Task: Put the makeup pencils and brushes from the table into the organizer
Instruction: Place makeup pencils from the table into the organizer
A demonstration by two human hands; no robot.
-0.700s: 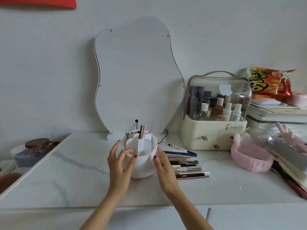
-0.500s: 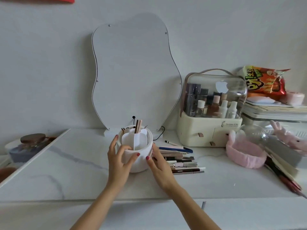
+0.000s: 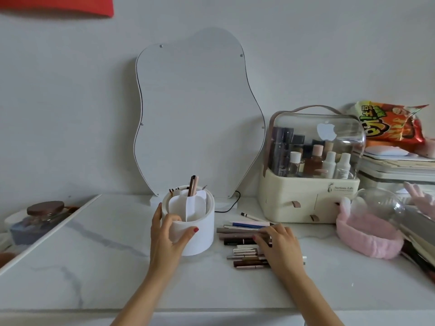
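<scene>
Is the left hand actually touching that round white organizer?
Touching. The head view shows the left hand wrapped around the organizer, thumb and fingers lying against its white wall with no gap visible.

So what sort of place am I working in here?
Most likely a home vanity or dressing table: a wavy-edged mirror leans on the wall, a clear-lidded cosmetics case holds bottles, and makeup pencils lie beside a white organizer.

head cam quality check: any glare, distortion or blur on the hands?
Head view: soft even daylight, faint shadows; wide-angle bending shows at the table edge; glare on the clear dome and the case lid; left hand on the organizer and right hand on the pencils are sharp enough.
</scene>
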